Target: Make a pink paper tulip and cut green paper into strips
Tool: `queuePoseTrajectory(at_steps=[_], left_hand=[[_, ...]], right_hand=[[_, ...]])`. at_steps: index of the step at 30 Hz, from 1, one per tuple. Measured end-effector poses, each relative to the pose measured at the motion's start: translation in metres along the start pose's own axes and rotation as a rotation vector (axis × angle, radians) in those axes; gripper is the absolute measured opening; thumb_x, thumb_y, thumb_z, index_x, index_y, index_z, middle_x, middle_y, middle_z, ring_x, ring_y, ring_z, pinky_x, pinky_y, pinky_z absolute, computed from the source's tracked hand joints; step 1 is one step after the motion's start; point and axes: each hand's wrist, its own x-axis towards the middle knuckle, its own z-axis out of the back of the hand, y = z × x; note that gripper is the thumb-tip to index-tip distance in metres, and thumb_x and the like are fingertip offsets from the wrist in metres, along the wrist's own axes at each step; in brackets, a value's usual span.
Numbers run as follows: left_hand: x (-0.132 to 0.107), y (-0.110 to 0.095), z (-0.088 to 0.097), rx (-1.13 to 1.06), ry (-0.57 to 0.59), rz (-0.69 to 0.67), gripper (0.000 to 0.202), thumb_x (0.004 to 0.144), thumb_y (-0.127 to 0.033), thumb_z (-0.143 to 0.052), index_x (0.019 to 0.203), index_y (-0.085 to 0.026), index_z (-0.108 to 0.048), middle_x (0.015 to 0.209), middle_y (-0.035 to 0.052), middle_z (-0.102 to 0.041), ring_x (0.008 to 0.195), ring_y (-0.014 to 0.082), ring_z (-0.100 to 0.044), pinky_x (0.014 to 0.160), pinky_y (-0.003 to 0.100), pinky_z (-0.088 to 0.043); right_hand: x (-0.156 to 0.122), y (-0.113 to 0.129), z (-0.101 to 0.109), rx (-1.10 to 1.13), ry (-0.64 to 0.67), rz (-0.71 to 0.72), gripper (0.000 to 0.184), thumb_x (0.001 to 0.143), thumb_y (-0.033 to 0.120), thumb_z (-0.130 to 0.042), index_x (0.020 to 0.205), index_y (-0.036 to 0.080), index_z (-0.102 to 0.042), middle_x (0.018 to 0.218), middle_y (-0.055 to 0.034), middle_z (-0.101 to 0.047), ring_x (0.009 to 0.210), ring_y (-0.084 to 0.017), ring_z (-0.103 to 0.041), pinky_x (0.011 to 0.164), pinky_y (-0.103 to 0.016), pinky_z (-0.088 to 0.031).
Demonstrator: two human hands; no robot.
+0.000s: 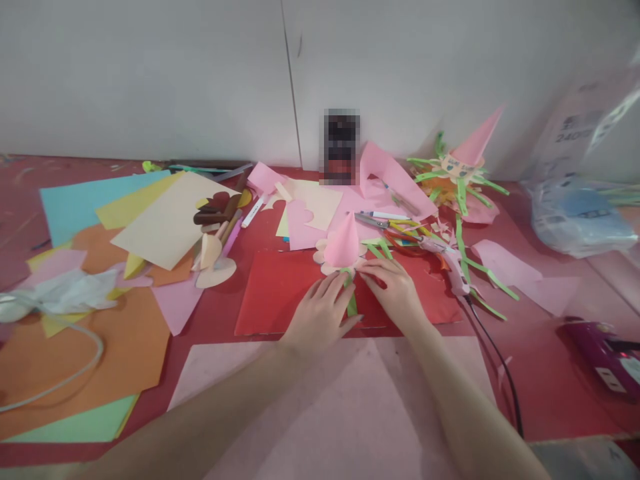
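Observation:
A pink paper cone (342, 245) stands upright on a pale, scalloped paper flower (320, 256) above a red board. Green paper strips hang from the flower, one toward me and others at its back right. My left hand (320, 308) is at the front, its fingers closed over the near green paper strip (352, 307) by the petals, with the thumb lower down. My right hand (393, 291) holds the flower's right edge between its fingertips; the exact grip is partly hidden.
A finished-looking cone figure with green strips (467, 160) stands back right. Nearby lie scissors (373, 221) and a pink glue gun (453, 263) with its black cord. Coloured paper sheets (125, 333) cover the left. A purple device (603, 357) sits far right.

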Motion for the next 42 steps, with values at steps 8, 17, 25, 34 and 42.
queuePoseTrajectory(at_steps=[8,17,25,34,42], left_hand=[[-0.002,0.000,-0.003,-0.031,0.046,0.124,0.045,0.080,-0.042,-0.046,0.121,-0.022,-0.044,0.127,0.0127,-0.042,0.120,0.0294,-0.038,0.094,0.046,-0.039],[-0.001,0.000,-0.001,-0.003,0.068,0.109,0.042,0.081,-0.041,-0.045,0.116,-0.019,-0.048,0.122,0.0120,-0.048,0.114,0.0268,-0.045,0.093,0.042,-0.039],[-0.001,0.002,-0.002,0.008,0.060,0.071,0.042,0.083,-0.040,-0.042,0.118,-0.018,-0.049,0.125,0.0107,-0.048,0.117,0.0252,-0.043,0.096,0.042,-0.036],[0.000,0.000,0.001,0.023,0.094,0.071,0.044,0.083,-0.042,-0.041,0.117,-0.016,-0.049,0.126,0.0109,-0.048,0.118,0.0254,-0.042,0.096,0.042,-0.036],[0.000,0.003,0.001,-0.020,0.109,0.080,0.043,0.082,-0.041,-0.042,0.118,-0.018,-0.047,0.127,0.0116,-0.046,0.118,0.0259,-0.041,0.096,0.043,-0.035]], right_hand=[[0.000,-0.001,-0.003,0.019,-0.006,0.013,0.016,0.079,0.018,-0.053,0.087,0.023,-0.067,0.091,-0.0011,-0.064,0.088,-0.017,-0.057,0.081,-0.033,-0.044],[0.000,-0.001,-0.003,0.028,-0.021,0.021,0.016,0.079,0.019,-0.053,0.085,0.024,-0.068,0.090,-0.0012,-0.064,0.086,-0.017,-0.057,0.081,-0.034,-0.045],[0.000,-0.002,-0.003,0.032,-0.026,0.030,0.016,0.080,0.019,-0.052,0.085,0.023,-0.067,0.089,-0.0017,-0.064,0.086,-0.017,-0.057,0.081,-0.033,-0.045],[-0.001,0.008,-0.002,-0.123,0.003,0.056,0.026,0.081,0.018,-0.047,0.100,0.023,-0.064,0.090,-0.0033,-0.060,0.088,-0.018,-0.054,0.083,-0.034,-0.043],[-0.005,0.018,-0.011,-0.314,0.103,0.078,0.034,0.081,0.014,-0.044,0.105,0.028,-0.063,0.092,-0.0070,-0.054,0.086,-0.021,-0.047,0.074,-0.037,-0.041]])
